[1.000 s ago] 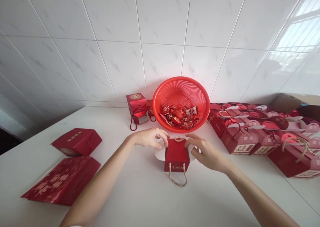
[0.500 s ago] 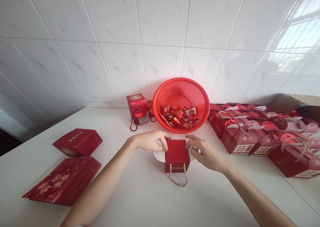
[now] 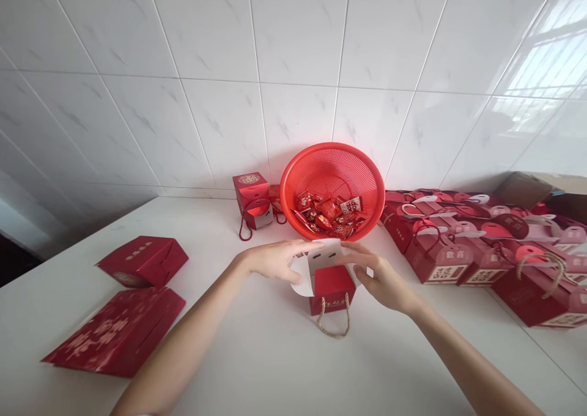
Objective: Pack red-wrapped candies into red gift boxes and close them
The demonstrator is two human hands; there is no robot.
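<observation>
A small red gift box [image 3: 334, 284] stands on the table, its cord handle [image 3: 333, 334] hanging down in front. Its back flap [image 3: 324, 258] is raised, with the white inside and two slots showing. White rounded side flaps spread outward. My left hand [image 3: 277, 262] is at the left side, fingers stretched towards the back flap and thumb by the left side flap [image 3: 300, 286]. At the right, my right hand [image 3: 376, 276] reaches over with its fingers extended against the back flap and its thumb bent near the right side flap.
Behind the box a red plastic basket [image 3: 332, 150] holds red-wrapped sweets [image 3: 328, 209]. Two red boxes [image 3: 142, 260] lie at the left. Smaller red boxes [image 3: 251, 186] stand against the tiled wall. Rows of finished-looking red boxes [image 3: 440, 251] and a brown carton [image 3: 527, 189] fill the right.
The gift box's back flap has come up, showing its white inside. The box has shifted slightly right and away from me. My left fingers have straightened out.
</observation>
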